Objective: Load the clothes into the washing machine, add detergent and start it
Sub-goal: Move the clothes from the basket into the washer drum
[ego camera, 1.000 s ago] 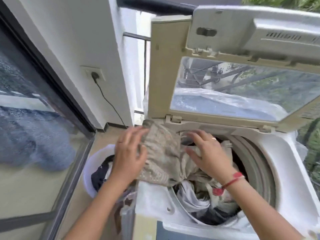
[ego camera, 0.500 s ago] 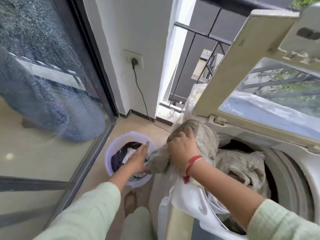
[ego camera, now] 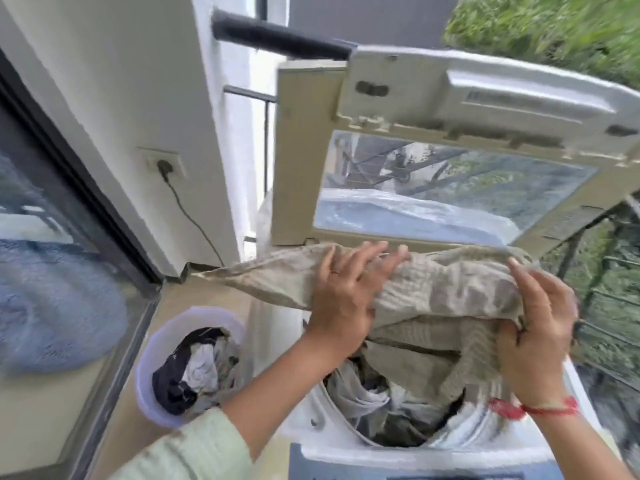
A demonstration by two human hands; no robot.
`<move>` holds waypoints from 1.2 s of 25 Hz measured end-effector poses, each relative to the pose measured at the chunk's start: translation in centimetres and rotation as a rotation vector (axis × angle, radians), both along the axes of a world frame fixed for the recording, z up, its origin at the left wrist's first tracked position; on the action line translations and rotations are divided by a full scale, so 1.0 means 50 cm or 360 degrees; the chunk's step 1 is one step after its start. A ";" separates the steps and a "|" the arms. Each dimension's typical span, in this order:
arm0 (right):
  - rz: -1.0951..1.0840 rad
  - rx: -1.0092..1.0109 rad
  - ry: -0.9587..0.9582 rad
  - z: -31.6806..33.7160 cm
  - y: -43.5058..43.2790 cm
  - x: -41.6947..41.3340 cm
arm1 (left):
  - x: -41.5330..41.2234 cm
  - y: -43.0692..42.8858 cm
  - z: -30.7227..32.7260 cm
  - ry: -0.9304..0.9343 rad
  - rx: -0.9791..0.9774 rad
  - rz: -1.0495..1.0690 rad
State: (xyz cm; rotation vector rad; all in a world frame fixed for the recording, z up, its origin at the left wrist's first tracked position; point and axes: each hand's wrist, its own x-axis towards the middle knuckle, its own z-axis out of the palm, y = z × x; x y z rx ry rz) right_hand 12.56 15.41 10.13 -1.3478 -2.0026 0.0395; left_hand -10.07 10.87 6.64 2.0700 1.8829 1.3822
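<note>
You're gripping beige patterned cloth [ego camera: 443,282] with left hand [ego camera: 346,292] and right hand [ego camera: 543,327] over white washing machine [ego camera: 304,422]; lilac plastic basket [ego camera: 151,351] sitting on tan floor [ego camera: 180,308].

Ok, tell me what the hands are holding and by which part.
Both hold the beige cloth over the open washing machine: the left hand grips its middle, fingers laid over the top, and the right hand grips its bunched right end.
</note>
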 end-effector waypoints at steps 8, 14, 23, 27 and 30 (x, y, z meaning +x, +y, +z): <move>0.0691 -0.2138 -0.1826 -0.241 -0.012 0.090 | 0.101 0.071 -0.326 0.1274 -0.1882 -0.0479; 0.0295 -0.0982 -0.1035 -0.251 0.107 0.042 | 0.066 0.122 -0.232 0.0689 -0.2202 -0.0373; 0.0372 -0.2115 -0.1258 -0.457 0.153 0.037 | 0.151 0.116 -0.321 0.0621 -0.2096 -0.0174; 0.0276 -0.2381 -0.1476 -0.539 0.108 0.016 | 0.173 0.076 -0.427 0.0824 -0.2249 -0.0028; 0.0340 -0.2553 -0.1666 -0.592 0.083 -0.002 | 0.180 0.071 -0.481 0.0846 -0.2487 -0.0041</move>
